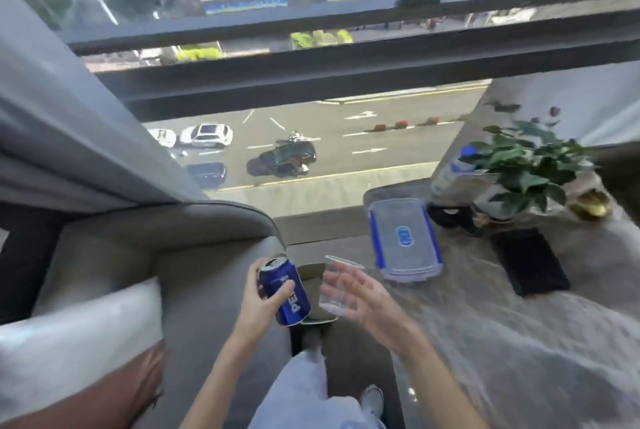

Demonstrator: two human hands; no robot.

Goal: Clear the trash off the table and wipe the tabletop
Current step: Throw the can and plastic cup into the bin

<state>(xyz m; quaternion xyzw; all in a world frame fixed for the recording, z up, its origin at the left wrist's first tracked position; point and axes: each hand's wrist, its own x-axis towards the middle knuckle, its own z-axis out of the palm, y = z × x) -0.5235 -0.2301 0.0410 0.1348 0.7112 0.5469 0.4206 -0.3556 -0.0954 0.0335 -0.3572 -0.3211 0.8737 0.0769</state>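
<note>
Hands meet over the gap between a grey armchair (173, 255) and the worktop (485, 324). Left hand (254, 304) has its fingers and thumb wrapped round a blue drink can (285, 293), tilted with its top toward eleven o'clock. Right hand (367, 297) is spread wide, fingers nearly straight, with a clear plastic cup (334, 293) against them; through the blur I cannot tell whether it grips the cup. Both sit above a small dark bin (313, 269) on the floor. On the worktop, at one o'clock from the hands, lies a clear lidded box (403, 238) with blue clips; a flat black thing (530, 260) lies at three o'clock of it, and a potted plant (526, 165) stands further back.
</note>
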